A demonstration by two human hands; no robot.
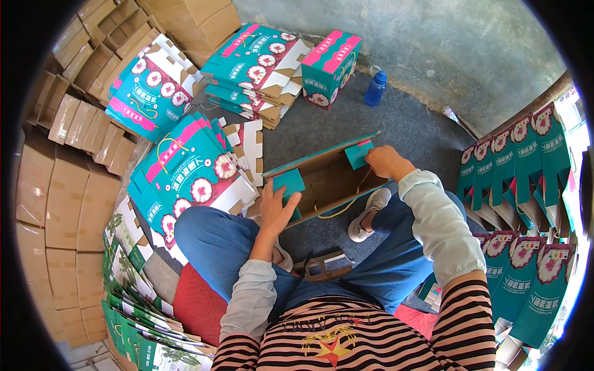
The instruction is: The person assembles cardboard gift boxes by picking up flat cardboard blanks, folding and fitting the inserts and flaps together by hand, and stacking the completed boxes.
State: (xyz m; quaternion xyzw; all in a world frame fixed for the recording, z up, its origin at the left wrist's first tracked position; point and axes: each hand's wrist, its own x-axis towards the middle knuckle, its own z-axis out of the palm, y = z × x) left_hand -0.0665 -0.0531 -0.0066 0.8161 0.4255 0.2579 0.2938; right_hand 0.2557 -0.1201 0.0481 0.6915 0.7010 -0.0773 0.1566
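Note:
Between my knees is an open cardboard gift box (328, 179), brown inside and teal outside, its long opening facing up. A teal flap (289, 182) folds in at its left end, and another teal flap (359, 154) at its right end. My left hand (276, 210) grips the left end, thumb apart from the fingers and pressed by the flap. At the other end, my right hand (385, 162) is closed on the corner edge beside the right flap; its fingertips are partly hidden. A yellow cord handle (339, 213) hangs along the near side.
Flat teal-and-pink cartons (185, 170) lie stacked at left, with another stack (247, 68) behind. A finished box (331, 68) and a blue bottle (375, 88) stand by the wall. Rows of teal boxes (516, 161) line the right; brown cartons (65, 185) pile up far left.

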